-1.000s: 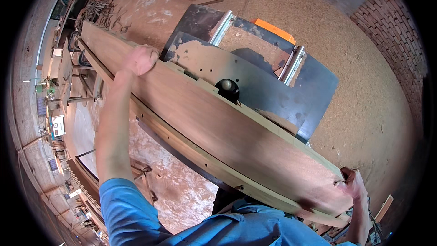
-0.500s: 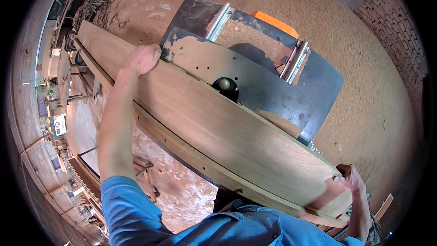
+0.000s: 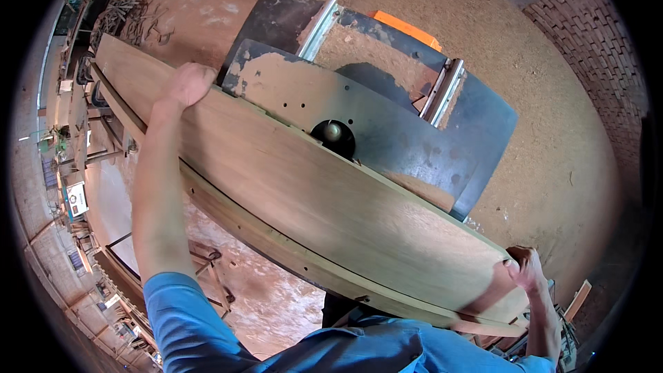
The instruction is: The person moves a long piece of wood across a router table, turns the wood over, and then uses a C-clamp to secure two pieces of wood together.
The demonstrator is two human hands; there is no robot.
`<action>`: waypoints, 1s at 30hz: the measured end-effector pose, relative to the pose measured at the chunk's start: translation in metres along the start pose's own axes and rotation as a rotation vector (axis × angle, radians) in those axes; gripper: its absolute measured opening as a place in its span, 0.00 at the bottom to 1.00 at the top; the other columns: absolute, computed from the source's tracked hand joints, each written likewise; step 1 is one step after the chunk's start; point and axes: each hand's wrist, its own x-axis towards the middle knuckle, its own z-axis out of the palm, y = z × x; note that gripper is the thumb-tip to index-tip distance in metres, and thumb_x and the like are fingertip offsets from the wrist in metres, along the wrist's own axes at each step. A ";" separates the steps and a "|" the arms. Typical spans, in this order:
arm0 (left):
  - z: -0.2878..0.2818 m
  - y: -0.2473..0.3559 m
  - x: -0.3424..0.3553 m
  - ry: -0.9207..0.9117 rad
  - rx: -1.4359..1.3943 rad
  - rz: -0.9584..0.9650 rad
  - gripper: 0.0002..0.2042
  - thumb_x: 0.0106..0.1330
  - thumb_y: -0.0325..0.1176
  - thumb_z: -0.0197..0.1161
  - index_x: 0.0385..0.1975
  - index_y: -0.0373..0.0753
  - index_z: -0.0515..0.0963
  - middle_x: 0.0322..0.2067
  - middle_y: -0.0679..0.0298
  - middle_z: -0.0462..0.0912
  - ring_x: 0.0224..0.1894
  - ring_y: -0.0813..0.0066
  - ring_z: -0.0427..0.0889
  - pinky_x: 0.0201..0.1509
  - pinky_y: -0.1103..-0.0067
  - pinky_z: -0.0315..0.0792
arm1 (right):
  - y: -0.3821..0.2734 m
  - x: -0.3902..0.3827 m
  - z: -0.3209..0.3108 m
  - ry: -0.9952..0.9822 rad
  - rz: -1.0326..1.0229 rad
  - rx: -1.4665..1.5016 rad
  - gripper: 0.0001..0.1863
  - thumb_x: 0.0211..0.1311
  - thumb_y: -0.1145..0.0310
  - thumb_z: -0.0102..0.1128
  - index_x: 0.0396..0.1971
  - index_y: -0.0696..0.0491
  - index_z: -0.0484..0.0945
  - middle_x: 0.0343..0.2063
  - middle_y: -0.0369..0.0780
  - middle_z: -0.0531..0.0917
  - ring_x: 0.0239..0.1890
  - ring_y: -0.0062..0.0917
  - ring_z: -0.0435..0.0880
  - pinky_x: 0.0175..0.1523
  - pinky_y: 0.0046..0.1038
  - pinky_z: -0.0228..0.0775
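A long, wide wooden board (image 3: 304,173) lies slantwise from far left to near right, its far edge along the dark metal machine table (image 3: 421,145). My left hand (image 3: 192,84) is closed over the board's far edge, beside the table's left corner; its fingertips are hidden. At the near right end, my right hand (image 3: 526,268) grips the corner with the thumb on top and the other fingers partly out of sight. A round spindle (image 3: 333,130) sits in a dark opening of the table, right by the board's edge. Along the board's near side runs a curved wooden strip (image 3: 269,240) with small holes.
Two metal rails (image 3: 319,30) cross the machine behind the spindle, near an orange part (image 3: 407,30). Sawdust (image 3: 545,159) covers the floor on the right. Clamps and stacked wood (image 3: 90,131) line the left side. A brick wall (image 3: 587,34) stands far right.
The whole view has shifted a little, with machine and board appearing farther left. Both hands keep their holds on the board. Whether the board slid along the table is hard to tell.
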 end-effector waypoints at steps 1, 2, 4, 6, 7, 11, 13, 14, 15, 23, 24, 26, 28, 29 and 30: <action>0.001 0.001 0.001 0.001 0.004 -0.005 0.23 0.68 0.43 0.42 0.35 0.35 0.84 0.45 0.45 0.83 0.51 0.43 0.80 0.59 0.58 0.71 | 0.000 0.000 0.000 0.002 0.010 -0.003 0.42 0.65 0.28 0.45 0.22 0.58 0.77 0.21 0.51 0.76 0.26 0.53 0.79 0.31 0.43 0.69; 0.001 -0.002 0.002 0.009 0.021 -0.029 0.23 0.68 0.43 0.42 0.36 0.34 0.84 0.45 0.45 0.83 0.51 0.43 0.80 0.59 0.58 0.71 | -0.007 0.004 -0.001 0.006 0.015 -0.002 0.42 0.65 0.27 0.45 0.21 0.58 0.76 0.20 0.51 0.76 0.26 0.53 0.79 0.30 0.43 0.69; 0.003 -0.006 0.003 0.026 0.056 -0.077 0.23 0.68 0.43 0.43 0.38 0.34 0.84 0.45 0.44 0.83 0.52 0.43 0.79 0.59 0.58 0.71 | -0.014 0.008 -0.001 0.011 0.017 -0.001 0.42 0.66 0.28 0.44 0.21 0.59 0.76 0.20 0.51 0.75 0.25 0.53 0.78 0.29 0.43 0.67; 0.006 -0.017 0.005 0.037 0.048 -0.081 0.23 0.68 0.43 0.43 0.37 0.34 0.84 0.46 0.43 0.83 0.52 0.43 0.79 0.59 0.58 0.71 | -0.019 0.011 0.001 0.017 0.003 0.007 0.43 0.67 0.28 0.42 0.20 0.60 0.75 0.19 0.51 0.73 0.23 0.52 0.76 0.29 0.41 0.66; 0.008 -0.022 0.007 0.042 0.044 -0.084 0.23 0.68 0.43 0.43 0.37 0.33 0.84 0.46 0.43 0.83 0.52 0.43 0.79 0.59 0.58 0.71 | -0.022 0.012 0.003 0.042 0.016 0.023 0.43 0.67 0.28 0.43 0.21 0.60 0.77 0.19 0.51 0.75 0.24 0.52 0.77 0.29 0.41 0.67; 0.008 -0.020 0.009 0.043 0.054 -0.151 0.23 0.69 0.45 0.44 0.39 0.34 0.84 0.47 0.43 0.83 0.53 0.42 0.79 0.61 0.58 0.70 | -0.026 0.011 0.005 0.080 0.053 0.052 0.44 0.65 0.27 0.45 0.25 0.61 0.80 0.21 0.51 0.79 0.25 0.50 0.82 0.30 0.39 0.71; 0.007 -0.014 0.008 0.069 0.073 -0.202 0.24 0.69 0.46 0.43 0.41 0.34 0.84 0.48 0.42 0.83 0.53 0.42 0.79 0.61 0.58 0.70 | -0.025 0.010 0.005 0.076 0.060 0.056 0.43 0.63 0.27 0.48 0.27 0.61 0.82 0.22 0.50 0.81 0.25 0.48 0.83 0.31 0.38 0.73; 0.007 -0.019 0.006 0.053 0.070 -0.169 0.24 0.70 0.47 0.43 0.43 0.35 0.83 0.48 0.42 0.83 0.53 0.41 0.79 0.61 0.57 0.70 | -0.021 0.010 0.006 0.078 0.060 0.062 0.42 0.62 0.27 0.51 0.27 0.60 0.82 0.22 0.50 0.81 0.26 0.48 0.84 0.31 0.38 0.74; 0.011 -0.027 0.006 0.034 0.063 -0.136 0.25 0.70 0.48 0.43 0.46 0.36 0.83 0.48 0.42 0.83 0.52 0.41 0.79 0.61 0.57 0.70 | -0.018 0.010 0.005 0.077 0.062 0.064 0.41 0.60 0.28 0.54 0.27 0.60 0.83 0.22 0.49 0.82 0.26 0.47 0.85 0.31 0.38 0.75; 0.013 0.007 -0.009 0.139 -0.157 -0.120 0.27 0.73 0.47 0.42 0.67 0.45 0.72 0.49 0.40 0.82 0.54 0.38 0.78 0.63 0.56 0.69 | -0.003 -0.001 0.001 0.090 0.044 0.107 0.43 0.61 0.26 0.52 0.26 0.60 0.82 0.21 0.49 0.81 0.26 0.48 0.84 0.31 0.39 0.73; 0.013 0.006 -0.009 0.142 -0.182 -0.115 0.27 0.73 0.46 0.42 0.67 0.44 0.72 0.48 0.40 0.83 0.54 0.37 0.78 0.63 0.56 0.69 | -0.001 -0.002 0.002 0.089 0.037 0.100 0.43 0.61 0.25 0.51 0.26 0.60 0.82 0.21 0.49 0.81 0.26 0.49 0.84 0.31 0.39 0.73; 0.013 0.007 -0.010 0.145 -0.199 -0.105 0.26 0.72 0.45 0.42 0.67 0.44 0.72 0.49 0.40 0.82 0.55 0.37 0.77 0.64 0.57 0.68 | 0.001 -0.003 0.002 0.074 0.044 0.083 0.44 0.61 0.24 0.49 0.27 0.60 0.82 0.21 0.50 0.80 0.26 0.49 0.84 0.31 0.39 0.73; 0.012 0.011 -0.011 0.143 -0.180 -0.095 0.26 0.72 0.45 0.43 0.66 0.44 0.73 0.50 0.41 0.82 0.56 0.38 0.77 0.65 0.57 0.68 | 0.001 -0.005 0.002 0.047 0.073 0.062 0.45 0.61 0.24 0.48 0.28 0.60 0.82 0.22 0.50 0.81 0.27 0.49 0.84 0.31 0.39 0.73; 0.013 0.008 -0.012 0.149 -0.174 -0.088 0.26 0.72 0.45 0.42 0.66 0.43 0.73 0.51 0.41 0.82 0.57 0.39 0.77 0.66 0.58 0.68 | 0.002 -0.005 0.002 0.047 0.068 0.060 0.45 0.61 0.23 0.47 0.28 0.60 0.82 0.22 0.50 0.81 0.27 0.50 0.84 0.32 0.40 0.73; 0.017 0.003 -0.011 0.155 -0.167 -0.081 0.26 0.72 0.44 0.42 0.66 0.43 0.74 0.52 0.41 0.82 0.58 0.40 0.76 0.66 0.58 0.67 | 0.003 -0.005 0.002 0.046 0.064 0.058 0.45 0.61 0.23 0.46 0.29 0.59 0.82 0.23 0.50 0.81 0.28 0.50 0.84 0.32 0.40 0.73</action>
